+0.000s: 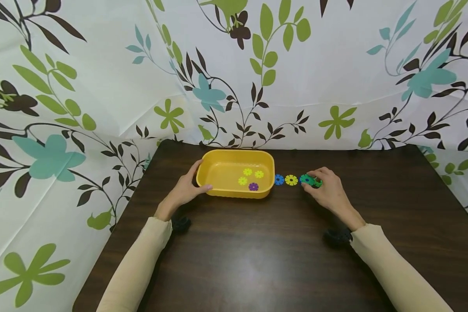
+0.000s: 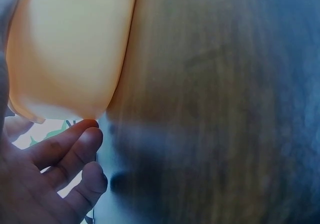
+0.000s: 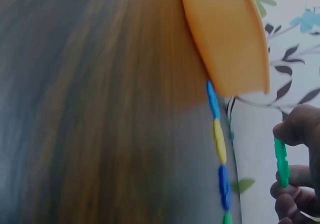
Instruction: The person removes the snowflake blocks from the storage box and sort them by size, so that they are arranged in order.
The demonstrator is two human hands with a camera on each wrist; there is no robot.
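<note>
A yellow plastic basin [image 1: 234, 193] stands toward the back of the table. My left hand [image 1: 185, 188] holds its left end, thumb at the near corner and fingers along the outer wall. Three yellow flower-shaped discs [image 1: 242, 181] and a purple one [image 1: 253, 186] lie inside. Between thumb and fingers, my right hand [image 1: 328, 190] pinches a green notched disc [image 3: 281, 164]. It is held over a row on the table: a blue disc [image 1: 278, 179] beside the basin, a yellow disc [image 1: 291, 180], a darker blue disc [image 3: 224, 188] and a green disc [image 3: 227, 218], partly hidden in the head view.
The dark wooden table [image 1: 242, 260] reaches back to a white cloth [image 1: 234, 86] printed with leaves, flowers and birds. This cloth hangs behind the table and on its left side. Black wrist straps [image 1: 337, 236] show near both cuffs.
</note>
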